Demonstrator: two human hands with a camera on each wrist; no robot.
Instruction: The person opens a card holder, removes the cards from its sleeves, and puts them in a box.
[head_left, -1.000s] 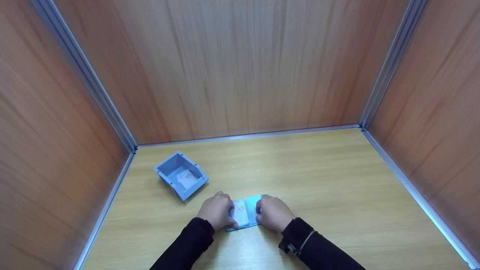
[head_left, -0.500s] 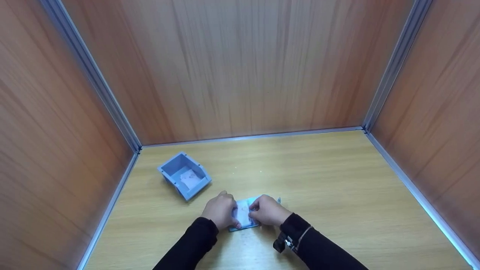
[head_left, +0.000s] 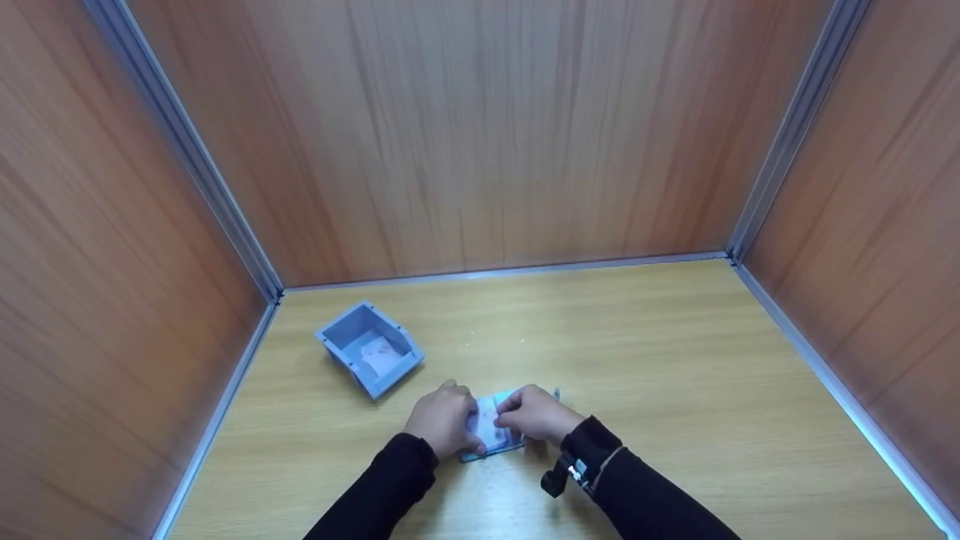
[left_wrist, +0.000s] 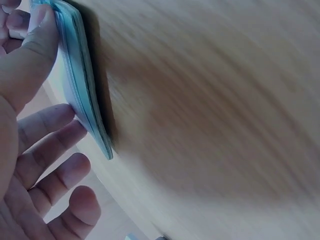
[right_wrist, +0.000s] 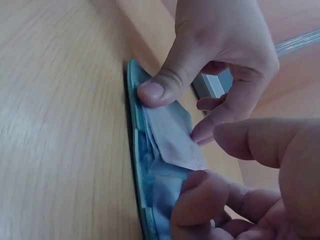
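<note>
Since a second ago the right hand has slid left over the light blue packet, so the two hands are closer together and less of the packet shows; the bin has not really shifted. Head view: both hands meet over the packet on the wooden tabletop, near the front edge, a bit left of centre. Left hand has fingers curled on the packet's left side, right hand's fingertips pinch at its top layer. Black sleeves on both arms, a strap with a dark clip on the right wrist. A grey-blue plastic bin sits to the left and further back, apart from the hands, with a pale piece lying inside. Wood panel walls with metal rails enclose the table. Left wrist view: blurry; the left thumb presses on the packet, seen edge-on as a thin stack, while the other fingers hang loosely curled beside it, so the hand grasps the packet's edge. Right wrist view: the left thumb pins the packet flat to the table; the right hand's fingers pinch a white sheet peeling up off the blue layers.
</note>
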